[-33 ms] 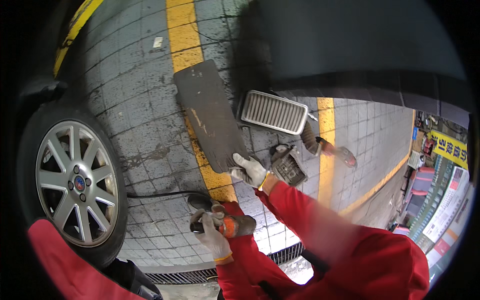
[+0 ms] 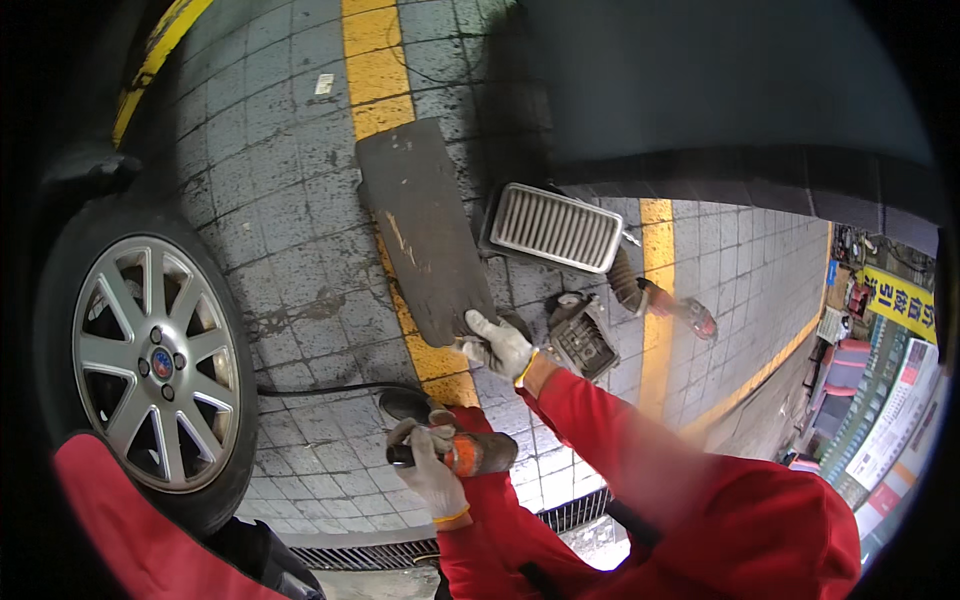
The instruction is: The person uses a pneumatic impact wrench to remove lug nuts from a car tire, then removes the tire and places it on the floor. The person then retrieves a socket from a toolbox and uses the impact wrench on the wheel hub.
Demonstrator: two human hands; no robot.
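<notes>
My right hand (image 2: 502,348), in a grey-white work glove, grips the near end of a long dark grey flat panel (image 2: 420,220) with scuffed, light marks. The panel stretches away from me above the tiled floor; the fingers beneath it are partly hidden. Lower and to the left, my gloved left hand (image 2: 437,485) is closed round a stubby cylindrical tool (image 2: 480,453) with an orange band, a dirty grey body and a black end. Its exact kind is unclear. Beyond my right hand lie a pleated air filter (image 2: 555,228) in a pale frame and an open dark plastic housing (image 2: 583,335).
A car wheel (image 2: 155,365) with silver spokes stands at left, a black hose (image 2: 330,388) running from beside it. A ribbed duct (image 2: 627,282) and a red tool (image 2: 695,315) lie right of the filter. A dark car body (image 2: 720,90) overhangs the upper right. A drain grate (image 2: 380,553) crosses nearer me.
The whole view has shifted very slightly. Both hands keep the same hold on the panel and the cylindrical tool.
</notes>
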